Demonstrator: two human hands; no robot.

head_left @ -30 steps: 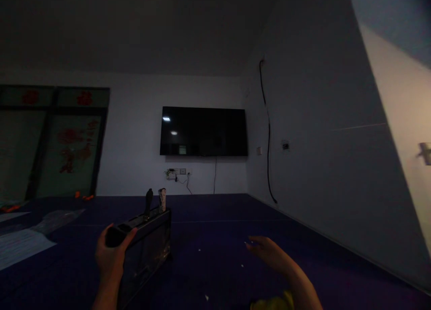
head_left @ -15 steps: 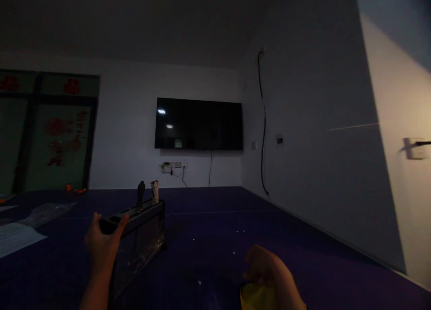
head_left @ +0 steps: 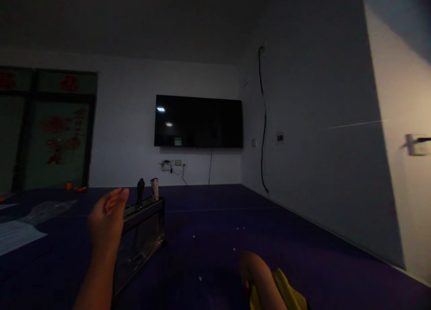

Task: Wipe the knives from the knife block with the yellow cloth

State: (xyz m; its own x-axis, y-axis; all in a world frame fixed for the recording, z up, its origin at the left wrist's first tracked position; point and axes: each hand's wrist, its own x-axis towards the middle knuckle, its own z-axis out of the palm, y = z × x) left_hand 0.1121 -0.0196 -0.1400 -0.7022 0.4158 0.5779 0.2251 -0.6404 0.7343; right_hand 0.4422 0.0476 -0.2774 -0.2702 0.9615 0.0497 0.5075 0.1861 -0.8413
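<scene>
A dark knife block (head_left: 143,238) with clear side panels stands on the blue-purple tabletop, left of centre. A black-handled knife (head_left: 140,193) and a pale speckled handle (head_left: 155,189) stick up from its top. My left hand (head_left: 107,215) is at the block's near end, raised, with fingers curled in toward the thumb; whether anything is between them is hidden. Low in the view, my right hand (head_left: 255,268) is bent downward and closed on a yellow cloth (head_left: 289,294), which bunches below and right of the wrist.
Small white scraps (head_left: 200,278) lie on the tabletop (head_left: 208,224). At the left are a paper sheet (head_left: 20,236), clear plastic wrapping (head_left: 50,211) and small orange pieces (head_left: 80,189). A wall runs along the table's right side; a television (head_left: 198,122) hangs at the back.
My left hand has let go of the block's near end and risen, its fingers curling in. My right hand has lowered slightly, and more yellow cloth shows to its right.
</scene>
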